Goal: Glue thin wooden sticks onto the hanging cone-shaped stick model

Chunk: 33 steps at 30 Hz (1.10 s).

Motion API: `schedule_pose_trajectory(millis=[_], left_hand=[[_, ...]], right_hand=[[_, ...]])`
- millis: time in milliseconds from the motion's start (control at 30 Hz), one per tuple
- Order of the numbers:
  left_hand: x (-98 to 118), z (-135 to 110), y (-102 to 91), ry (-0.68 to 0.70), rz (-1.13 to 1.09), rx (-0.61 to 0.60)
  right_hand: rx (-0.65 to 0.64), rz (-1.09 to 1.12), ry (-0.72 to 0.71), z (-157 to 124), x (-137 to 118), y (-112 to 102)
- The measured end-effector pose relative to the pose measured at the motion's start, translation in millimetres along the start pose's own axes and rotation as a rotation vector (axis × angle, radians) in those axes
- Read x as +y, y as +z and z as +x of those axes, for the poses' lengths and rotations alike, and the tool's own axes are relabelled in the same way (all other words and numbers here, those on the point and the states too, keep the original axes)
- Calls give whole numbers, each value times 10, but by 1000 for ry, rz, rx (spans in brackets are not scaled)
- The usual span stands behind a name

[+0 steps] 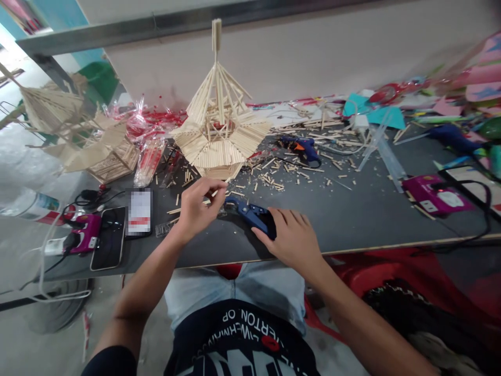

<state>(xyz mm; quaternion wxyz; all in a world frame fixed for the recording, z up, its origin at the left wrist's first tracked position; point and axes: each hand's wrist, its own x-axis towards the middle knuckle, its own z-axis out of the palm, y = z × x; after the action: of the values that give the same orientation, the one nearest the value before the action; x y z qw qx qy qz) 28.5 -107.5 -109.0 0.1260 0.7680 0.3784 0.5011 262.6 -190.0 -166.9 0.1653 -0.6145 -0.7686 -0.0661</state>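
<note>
My right hand (291, 235) is wrapped around a blue plier-like hand cutter (253, 216) lying low over the table, its head pointing left toward my other hand. My left hand (201, 206) is closed in a pinch just left of the cutter's head. A pale bit shows at its fingertips, too small to make out. Right behind it stands a pagoda-like model of thin wooden sticks (219, 143), with a pointed roof and a tall spire. Short cut stick pieces (274, 180) lie scattered around the model's base and to its right.
A second stick model (113, 156) stands at left. Two phones (108, 237) and a purple power strip (86, 232) lie at front left, another purple strip (436, 194) at right. Blue glue guns (309, 150) rest farther back. The dark table (352, 219) ends close to my lap.
</note>
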Motion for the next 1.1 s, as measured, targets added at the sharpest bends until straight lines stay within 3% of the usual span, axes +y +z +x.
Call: schedule_pose_trajectory(millis=[167, 300, 433, 600, 667, 867, 967, 1100], left_hand=[[73, 134, -100, -150, -193, -38], [112, 352, -219, -73, -287, -61], [121, 663, -331, 68, -229, 6], [141, 1047, -441, -8, -211, -97], [145, 1177, -463, -71, -195, -87], [94, 1383, -383, -187, -239, -89], [56, 1397, -303, -221, -282, -152], [14, 1413, -262, -281, -250, -191]], right_hand=[[-39, -65, 55, -20, -101, 47], [-111, -83, 71, 6, -147, 18], [-194, -103, 53, 72, -159, -18], [-271, -36, -57, 280, -23, -124], [-227, 54, -147, 448, 99, -260], [233, 405, -335, 1143, 262, -882], [230, 534, -332, 1478, 136, -1038], [127, 718, -359, 1853, -44, -1009]])
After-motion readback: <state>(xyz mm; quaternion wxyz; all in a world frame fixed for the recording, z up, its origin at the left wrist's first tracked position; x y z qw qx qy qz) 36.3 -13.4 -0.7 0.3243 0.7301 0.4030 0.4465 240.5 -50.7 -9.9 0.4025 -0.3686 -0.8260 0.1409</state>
